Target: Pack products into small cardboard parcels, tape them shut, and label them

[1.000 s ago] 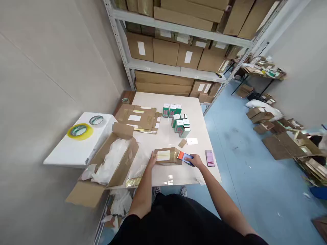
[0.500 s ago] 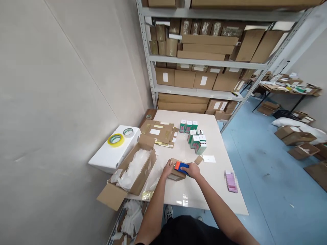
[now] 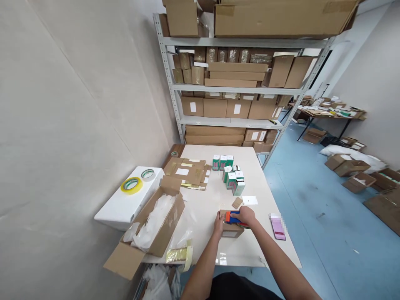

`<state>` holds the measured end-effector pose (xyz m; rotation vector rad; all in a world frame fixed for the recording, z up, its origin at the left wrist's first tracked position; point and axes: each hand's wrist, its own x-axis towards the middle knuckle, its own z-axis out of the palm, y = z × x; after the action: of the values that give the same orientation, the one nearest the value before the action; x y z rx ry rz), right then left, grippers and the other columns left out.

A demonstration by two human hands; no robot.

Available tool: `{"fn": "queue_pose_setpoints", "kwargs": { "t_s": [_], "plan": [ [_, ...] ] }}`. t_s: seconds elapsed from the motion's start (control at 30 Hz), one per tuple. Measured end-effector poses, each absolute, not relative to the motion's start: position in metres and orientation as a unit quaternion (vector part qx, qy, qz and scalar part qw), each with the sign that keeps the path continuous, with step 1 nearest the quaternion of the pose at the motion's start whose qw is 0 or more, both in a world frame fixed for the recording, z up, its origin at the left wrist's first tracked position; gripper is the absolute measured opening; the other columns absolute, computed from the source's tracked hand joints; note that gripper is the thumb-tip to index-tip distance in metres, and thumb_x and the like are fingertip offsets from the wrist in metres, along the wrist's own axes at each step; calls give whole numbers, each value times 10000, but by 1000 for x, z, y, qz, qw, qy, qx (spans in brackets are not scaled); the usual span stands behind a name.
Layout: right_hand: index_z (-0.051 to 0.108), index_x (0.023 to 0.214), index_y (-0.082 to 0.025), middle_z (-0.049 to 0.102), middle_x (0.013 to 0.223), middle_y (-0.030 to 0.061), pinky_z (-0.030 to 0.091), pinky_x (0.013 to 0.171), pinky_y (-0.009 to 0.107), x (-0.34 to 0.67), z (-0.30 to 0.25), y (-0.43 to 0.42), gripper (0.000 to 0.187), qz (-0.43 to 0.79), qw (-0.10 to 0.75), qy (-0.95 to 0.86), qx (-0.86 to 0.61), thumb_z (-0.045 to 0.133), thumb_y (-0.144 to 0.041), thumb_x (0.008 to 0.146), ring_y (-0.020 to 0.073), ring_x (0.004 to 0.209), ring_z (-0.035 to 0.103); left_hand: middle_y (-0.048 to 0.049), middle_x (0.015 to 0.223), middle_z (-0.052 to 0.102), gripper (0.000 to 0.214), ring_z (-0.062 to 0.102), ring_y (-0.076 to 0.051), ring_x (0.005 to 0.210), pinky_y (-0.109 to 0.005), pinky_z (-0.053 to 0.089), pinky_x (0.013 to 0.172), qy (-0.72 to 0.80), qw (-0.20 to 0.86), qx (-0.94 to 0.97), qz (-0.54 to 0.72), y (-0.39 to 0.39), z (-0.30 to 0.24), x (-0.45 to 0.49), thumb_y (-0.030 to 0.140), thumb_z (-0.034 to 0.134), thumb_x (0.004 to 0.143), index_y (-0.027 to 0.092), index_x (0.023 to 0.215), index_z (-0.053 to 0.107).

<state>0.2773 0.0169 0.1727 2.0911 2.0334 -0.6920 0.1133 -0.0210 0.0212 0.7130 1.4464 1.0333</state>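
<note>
A small cardboard box sits near the front of the white table. My left hand grips it at its left end. In my right hand is a blue and orange tape dispenser, pressed over the top of the box. The dispenser and my hands hide much of the box's top. Just behind it lie a small brown cardboard piece and a white card. Several green and white cartons stand farther back.
On the left stands an open long box with white wrapping. Beyond it, tape rolls rest on a white foam block. Flattened cardboard lies at the back left, a phone at the right. A loaded shelf rack rises behind.
My view has shifted, so the whole scene sits lower and mostly farther left. My hands, the dispenser and the small box appear farther right relative to the table, with the box turned squarer to me.
</note>
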Motion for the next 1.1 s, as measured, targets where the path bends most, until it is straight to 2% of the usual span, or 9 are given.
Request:
{"fn": "queue_pose_setpoints", "kwargs": {
  "t_s": [0.1, 0.27, 0.47, 0.7, 0.9, 1.1],
  "plan": [
    [767, 1029, -161, 774, 1114, 194, 534, 798, 343, 287, 167, 8, 603, -230, 62, 661, 712, 725, -714, 791, 338, 1055, 747, -113, 1577, 525, 604, 539, -250, 1429, -349, 430, 1176, 666, 550, 290, 413, -21, 21, 128, 428, 510, 1002, 178, 1551, 476],
    [768, 998, -158, 777, 1093, 189, 516, 752, 328, 289, 165, 14, 619, -239, 43, 652, 718, 741, -730, 763, 327, 1021, 747, -105, 1524, 583, 601, 542, -278, 1423, -394, 413, 1186, 712, 498, 342, 359, -18, 25, 122, 555, 421, 1025, 204, 1497, 547],
    [752, 773, -173, 785, 881, 129, 416, 628, 273, 352, 171, 28, 582, -280, 82, 671, 681, 724, -754, 776, 252, 810, 733, -106, 1564, 542, 629, 490, -258, 1467, -346, 338, 1224, 725, 455, 414, 311, -19, 34, 122, 577, 345, 1045, 195, 1503, 543],
    [773, 832, -195, 787, 915, 141, 388, 626, 275, 377, 166, 2, 576, -248, 45, 660, 708, 651, -758, 844, 262, 850, 725, -106, 1557, 552, 669, 505, -283, 1449, -365, 353, 1202, 747, 447, 403, 283, -20, 50, 127, 633, 322, 1039, 223, 1531, 515],
    [755, 839, -189, 784, 884, 124, 341, 589, 276, 408, 157, -4, 567, -247, 42, 655, 713, 690, -752, 818, 251, 812, 712, -103, 1504, 606, 684, 562, -326, 1374, -405, 426, 1118, 754, 446, 406, 260, -22, 56, 128, 646, 275, 1042, 241, 1543, 505],
    [757, 815, -184, 772, 846, 115, 354, 606, 275, 444, 149, -7, 575, -264, 46, 649, 712, 686, -754, 818, 241, 780, 697, -89, 1503, 609, 688, 549, -332, 1382, -411, 421, 1109, 749, 441, 423, 255, -23, 60, 124, 669, 268, 1032, 265, 1520, 535]
  ]
}}
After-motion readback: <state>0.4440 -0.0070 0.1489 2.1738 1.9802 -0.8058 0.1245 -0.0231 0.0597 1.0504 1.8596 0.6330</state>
